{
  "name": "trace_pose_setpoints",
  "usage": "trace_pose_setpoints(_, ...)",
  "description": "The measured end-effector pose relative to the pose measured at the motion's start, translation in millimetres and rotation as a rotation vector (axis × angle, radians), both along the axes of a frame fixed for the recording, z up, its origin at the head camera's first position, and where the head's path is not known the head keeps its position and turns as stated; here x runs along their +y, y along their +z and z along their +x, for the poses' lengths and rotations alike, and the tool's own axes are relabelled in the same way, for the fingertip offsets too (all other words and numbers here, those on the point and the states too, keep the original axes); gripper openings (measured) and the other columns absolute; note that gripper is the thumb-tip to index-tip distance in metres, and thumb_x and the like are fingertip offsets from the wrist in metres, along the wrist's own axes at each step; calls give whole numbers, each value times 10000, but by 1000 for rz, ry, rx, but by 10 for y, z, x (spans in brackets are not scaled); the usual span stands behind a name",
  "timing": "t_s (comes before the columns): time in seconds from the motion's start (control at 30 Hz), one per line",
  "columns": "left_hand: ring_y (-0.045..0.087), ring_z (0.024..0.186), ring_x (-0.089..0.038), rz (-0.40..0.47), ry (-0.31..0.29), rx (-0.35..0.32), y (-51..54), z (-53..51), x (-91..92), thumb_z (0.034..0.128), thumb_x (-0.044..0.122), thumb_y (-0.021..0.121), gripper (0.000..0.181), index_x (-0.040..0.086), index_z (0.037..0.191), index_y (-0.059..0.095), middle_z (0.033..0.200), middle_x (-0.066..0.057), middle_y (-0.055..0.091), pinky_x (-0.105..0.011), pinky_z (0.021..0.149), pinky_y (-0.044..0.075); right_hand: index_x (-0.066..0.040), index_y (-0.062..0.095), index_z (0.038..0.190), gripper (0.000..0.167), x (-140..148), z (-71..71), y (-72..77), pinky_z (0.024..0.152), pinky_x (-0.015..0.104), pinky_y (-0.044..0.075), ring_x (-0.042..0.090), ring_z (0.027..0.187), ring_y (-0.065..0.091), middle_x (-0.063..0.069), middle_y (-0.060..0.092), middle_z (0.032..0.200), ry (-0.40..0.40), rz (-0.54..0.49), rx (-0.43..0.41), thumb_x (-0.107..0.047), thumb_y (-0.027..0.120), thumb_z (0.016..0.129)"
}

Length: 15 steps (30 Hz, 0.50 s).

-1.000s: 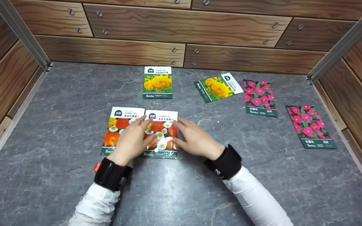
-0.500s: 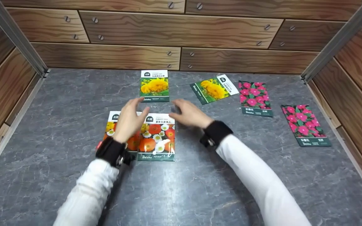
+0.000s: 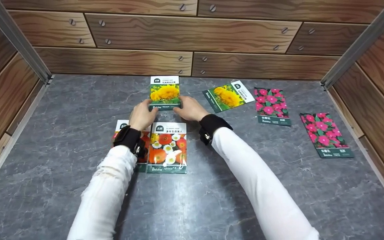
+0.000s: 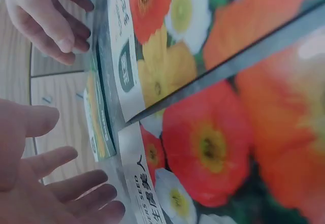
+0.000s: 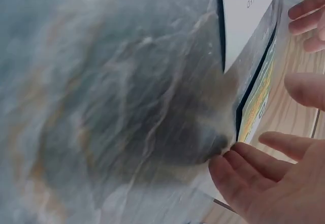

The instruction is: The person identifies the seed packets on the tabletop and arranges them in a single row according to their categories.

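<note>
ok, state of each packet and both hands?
Left yellow packet: flat, face up
Right yellow packet: flat, face up, askew
Left poppy packet: flat, face up, partly hidden
Right poppy packet: flat, face up
Left pink packet: flat, face up
Right pink packet: flat, face up
Left hand: at left yellow packet's left edge
Right hand: at that packet's right edge

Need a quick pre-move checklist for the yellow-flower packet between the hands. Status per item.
1. Hands on either side of the yellow-flower packet: ok. Left hand at its left edge, right hand at its right.
2. Firm grip: cannot tell; no clear pinch shows.
3. Packet flat, picture side up: ok.
4. Unobstructed slide straight toward the person: not ok, the right orange-flower packet lies there.
5. Right hand apart from the tilted yellow-flower packet: ok.
6. Left orange-flower packet fully visible from the head: not ok, left wrist band covers part.
</note>
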<state>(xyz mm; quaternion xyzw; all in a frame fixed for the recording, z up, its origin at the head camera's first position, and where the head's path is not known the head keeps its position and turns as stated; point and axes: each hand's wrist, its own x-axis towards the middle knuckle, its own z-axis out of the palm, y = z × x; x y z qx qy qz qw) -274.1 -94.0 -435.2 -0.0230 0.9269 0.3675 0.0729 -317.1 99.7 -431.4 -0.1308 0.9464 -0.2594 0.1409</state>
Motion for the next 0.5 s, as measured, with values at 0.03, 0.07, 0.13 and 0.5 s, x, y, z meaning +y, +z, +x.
trace_pose_setpoints(0.03, 515, 1445, -423, -10, -1, -6, -3, -13, -2, 1126, 283, 482, 555, 57, 1621, 376, 1630, -234, 460, -546, 1214, 435, 20, 332, 1624, 688, -28, -4, 6, 1332, 446, 317, 358, 1577, 389, 227, 399, 1677, -12, -2, -3, -304, 576, 1068)
trace_pose_setpoints(0.07, 512, 1447, -428, -22, -7, -12, -5, -24, -1, 1127, 282, 476, 555, 53, 1622, 374, 1629, -238, 460, -548, 1217, 433, 19, 330, 1625, 687, -55, -5, 14, 1331, 447, 319, 359, 1578, 387, 224, 396, 1680, -26, -8, -10, -302, 576, 1069)
trace_pose_setpoints(0.13, 515, 1442, -430, -44, -19, -21, -13, -38, -3, 1131, 277, 465, 550, 50, 1623, 372, 1620, -242, 470, -545, 1222, 429, 18, 323, 1628, 685, -111, -4, 34, 1332, 445, 318, 358, 1585, 375, 222, 380, 1689, -43, -22, -26, -301, 567, 1072)
trace_pose_setpoints(0.5, 548, 1427, -427, -84, -94, -14, -45, -52, 1, 1098, 234, 513, 521, 44, 1580, 460, 1576, -247, 532, -545, 1212, 444, 66, 408, 1561, 587, -172, -71, 96, 1022, 349, 607, 264, 1092, 715, 260, 508, 1566, -429, -563, -207, -121, 618, 1046)
